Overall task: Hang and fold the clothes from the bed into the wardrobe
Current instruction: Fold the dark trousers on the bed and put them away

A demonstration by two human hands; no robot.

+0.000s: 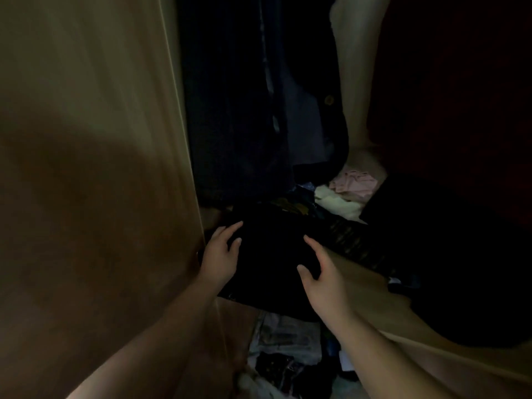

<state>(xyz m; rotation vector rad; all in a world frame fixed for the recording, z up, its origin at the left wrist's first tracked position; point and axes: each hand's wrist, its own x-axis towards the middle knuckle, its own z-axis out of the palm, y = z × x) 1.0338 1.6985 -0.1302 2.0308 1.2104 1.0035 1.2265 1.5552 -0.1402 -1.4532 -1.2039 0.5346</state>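
A folded black garment (270, 263) lies on the wardrobe shelf (371, 295), inside the dim wardrobe. My left hand (220, 254) rests at the garment's left edge with fingers spread and nearly straight. My right hand (319, 277) touches its right side, thumb and fingers loosely extended. Neither hand grips the cloth. Dark hanging clothes (244, 110) fill the space behind and above the garment.
The wooden wardrobe door (86, 168) stands close on the left. Pale pink and cream folded clothes (348, 191) sit at the back right of the shelf. A dark pile (460, 254) lies on the right. Mixed crumpled clothes (285, 355) lie on a lower level below the shelf.
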